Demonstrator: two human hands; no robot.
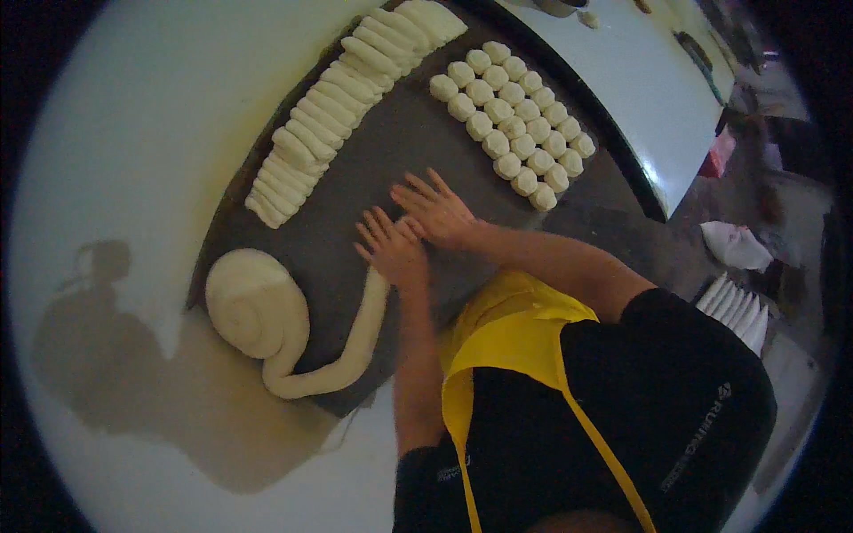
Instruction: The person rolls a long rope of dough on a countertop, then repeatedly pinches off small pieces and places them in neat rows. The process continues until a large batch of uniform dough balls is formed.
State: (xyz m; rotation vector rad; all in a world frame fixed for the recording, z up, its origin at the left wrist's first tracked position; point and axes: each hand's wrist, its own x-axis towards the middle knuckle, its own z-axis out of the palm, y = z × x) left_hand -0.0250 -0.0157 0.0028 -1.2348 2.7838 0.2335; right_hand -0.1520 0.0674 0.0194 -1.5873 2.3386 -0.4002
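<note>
My left hand (394,252) lies palm down over the upper end of a thick dough rope (368,320), its fingers spread. Beside it and slightly farther out, my right hand (436,210) is also palm down with its fingers apart. The two hands touch or overlap near the thumbs, and whatever dough is beneath them is hidden. From under my left hand the rope bends down and left, joining a large flat coil of dough (250,300) at the near left of the dark tabletop (393,146).
A long row of dough strips (320,120) lines the tabletop's left edge, by a white wall (133,133). Several dough pieces (513,126) stand in a block at the right. Beyond them is a white counter (640,86) with a metal bowl (561,5). My yellow apron (513,333) hangs close to the table.
</note>
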